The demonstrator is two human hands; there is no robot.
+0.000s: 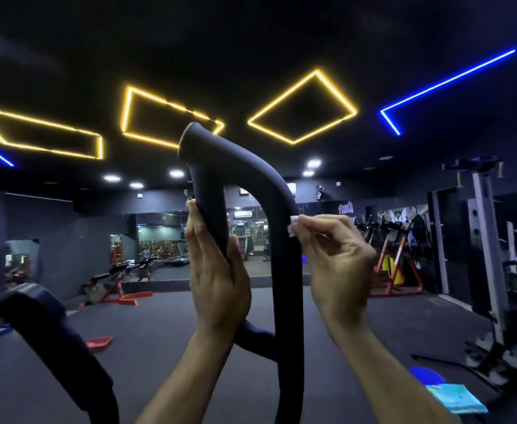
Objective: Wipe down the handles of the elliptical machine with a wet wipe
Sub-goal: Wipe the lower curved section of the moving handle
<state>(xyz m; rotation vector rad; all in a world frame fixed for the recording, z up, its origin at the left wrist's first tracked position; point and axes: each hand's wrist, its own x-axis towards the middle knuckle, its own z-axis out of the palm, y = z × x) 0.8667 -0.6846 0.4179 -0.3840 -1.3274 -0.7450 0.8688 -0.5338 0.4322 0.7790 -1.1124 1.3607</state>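
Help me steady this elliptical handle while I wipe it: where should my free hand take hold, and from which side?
Hold the handle on its straight inner branch below the flared tip, coming from the left, as the left hand does. That likely leaves the curved outer bar free for the right hand pinching the wet wipe.

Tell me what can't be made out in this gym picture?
- wet wipe: head view, only a white corner shows; the right hand covers the rest.
- handle: its lower end is cut off by the bottom edge.
- left hand fingers: their tips are hidden behind the handle.
- blue-green packet: too blurred to read.
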